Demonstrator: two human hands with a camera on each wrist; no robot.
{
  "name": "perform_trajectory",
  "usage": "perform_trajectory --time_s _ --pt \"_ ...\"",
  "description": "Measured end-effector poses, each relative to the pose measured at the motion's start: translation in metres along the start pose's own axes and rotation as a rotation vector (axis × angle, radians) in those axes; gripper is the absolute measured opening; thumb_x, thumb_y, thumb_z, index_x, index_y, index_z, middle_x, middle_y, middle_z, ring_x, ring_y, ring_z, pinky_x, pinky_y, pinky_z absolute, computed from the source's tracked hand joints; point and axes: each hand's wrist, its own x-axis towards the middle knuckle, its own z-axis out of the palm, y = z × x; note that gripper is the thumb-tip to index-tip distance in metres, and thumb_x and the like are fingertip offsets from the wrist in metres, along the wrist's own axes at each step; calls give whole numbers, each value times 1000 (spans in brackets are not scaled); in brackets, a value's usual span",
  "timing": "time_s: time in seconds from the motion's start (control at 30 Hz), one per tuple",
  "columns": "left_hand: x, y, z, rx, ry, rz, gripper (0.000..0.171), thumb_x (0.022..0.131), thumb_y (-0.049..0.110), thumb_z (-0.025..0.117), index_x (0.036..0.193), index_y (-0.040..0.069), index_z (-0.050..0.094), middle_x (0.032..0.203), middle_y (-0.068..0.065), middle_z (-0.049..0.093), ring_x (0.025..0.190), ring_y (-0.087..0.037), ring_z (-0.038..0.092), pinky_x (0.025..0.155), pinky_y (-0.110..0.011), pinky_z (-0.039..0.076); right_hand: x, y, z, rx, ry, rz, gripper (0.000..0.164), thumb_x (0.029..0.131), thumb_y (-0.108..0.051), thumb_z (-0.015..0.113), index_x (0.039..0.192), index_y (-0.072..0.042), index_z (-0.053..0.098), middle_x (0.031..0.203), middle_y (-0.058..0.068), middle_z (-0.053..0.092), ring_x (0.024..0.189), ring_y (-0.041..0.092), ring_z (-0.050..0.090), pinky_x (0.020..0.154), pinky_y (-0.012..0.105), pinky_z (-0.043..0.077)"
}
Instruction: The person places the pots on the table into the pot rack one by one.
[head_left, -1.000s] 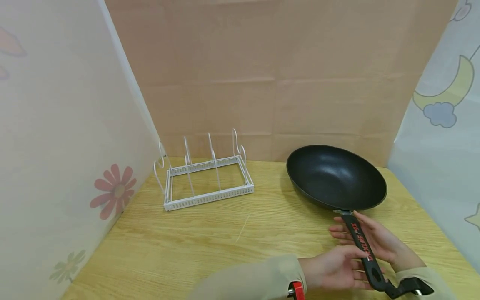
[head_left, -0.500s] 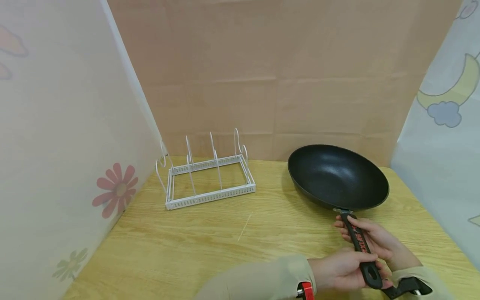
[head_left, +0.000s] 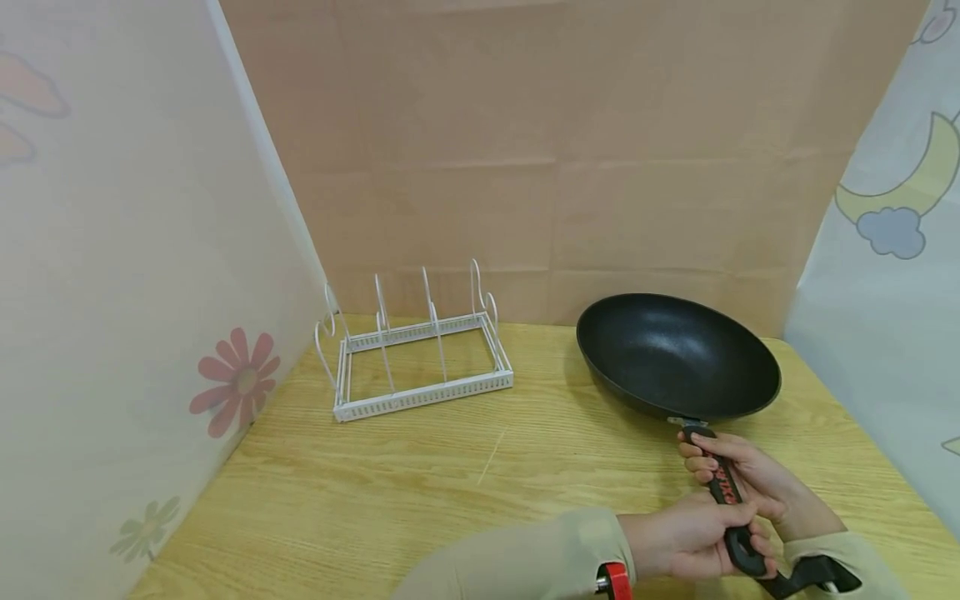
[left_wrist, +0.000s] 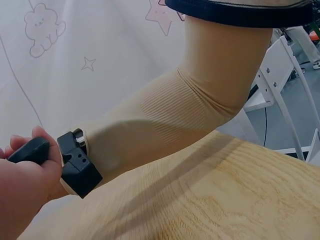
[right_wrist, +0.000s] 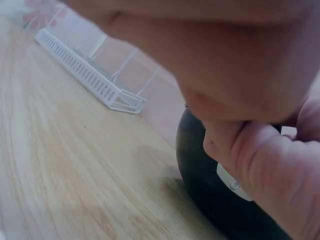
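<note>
A black wok (head_left: 678, 354) sits at the right of the table in the head view, its long handle (head_left: 724, 482) pointing toward the person. My right hand (head_left: 757, 475) grips the handle near the pan, thumb on top and fingers curled beneath. Closer to the handle's end, my left hand (head_left: 693, 533) holds it too, the thumb across the top. In the left wrist view the dark handle end (left_wrist: 31, 151) pokes out of the left hand's grip. The right wrist view shows the wok's dark outer side (right_wrist: 200, 160) beyond the fingers, with a metal bracket (right_wrist: 232, 182) partly covered.
A white wire rack (head_left: 423, 396) with upright dividers stands left of the wok on the wooden table (head_left: 360, 500). Brown paper (head_left: 525, 167) backs the table, and patterned sheets (head_left: 150, 208) rise at both sides. A white folding chair (left_wrist: 280, 75) stands beyond the table edge.
Both hands have closed their fingers around the wok's handle, the right near the pan and the left near the end. The wok and rack stay in place; the view has shifted slightly.
</note>
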Motion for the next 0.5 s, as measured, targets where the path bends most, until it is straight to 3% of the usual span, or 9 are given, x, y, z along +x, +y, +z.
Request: perform_trajectory --time_s 0.23,0.37,0.5 --pt "0 4 -6 37 -61 -27 30 111 21 31 134 13 47 80 6 39 70 -4 34 96 -31 29 4 0 1 -17 24 -10 46 109 -13 2 129 1 42 110 7 54 87 12 40 88 28 47" --pt "0 5 -10 82 -109 -12 22 111 20 28 120 17 48 78 7 38 70 -4 33 94 -32 28 5 1 1 -18 29 -29 44 110 -11 6 130 3 42 111 9 55 90 13 46 89 28 48" --pt "-2 4 -14 123 -143 -3 20 111 20 25 107 18 45 76 7 37 70 -4 33 101 -36 28 5 3 2 -32 34 -45 45 110 -11 4 130 2 43 111 9 55 90 14 48 89 28 48"
